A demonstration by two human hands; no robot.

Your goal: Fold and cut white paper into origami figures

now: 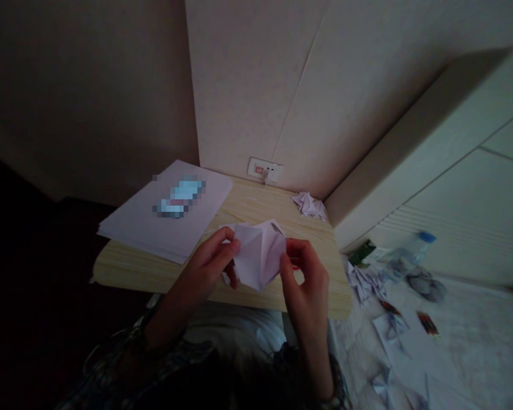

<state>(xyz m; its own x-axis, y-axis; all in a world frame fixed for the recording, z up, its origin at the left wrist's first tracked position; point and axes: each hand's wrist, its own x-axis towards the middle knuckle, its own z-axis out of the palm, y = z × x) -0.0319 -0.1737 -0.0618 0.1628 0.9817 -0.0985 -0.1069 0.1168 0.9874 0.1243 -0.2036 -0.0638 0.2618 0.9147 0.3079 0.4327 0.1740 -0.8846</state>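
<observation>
A folded white sheet of paper [258, 256] is held between both hands above the front part of a small wooden table [256, 199]. My left hand [216, 256] pinches its left edge between thumb and fingers. On the opposite edge, my right hand [305, 273] grips it with thumb and index finger. A crease runs down the middle of the paper, and the two halves angle apart. Something red [296, 263] shows just behind my right fingers; I cannot make out what it is.
A stack of white paper [132, 219] covers the table's left side, with a blurred-out phone-like thing [181, 196] on top. Folded paper pieces [310, 206] lie at the back right corner, near a wall socket [265, 169]. On the bed at right are a plastic bottle [410, 256] and more folded papers [365, 282].
</observation>
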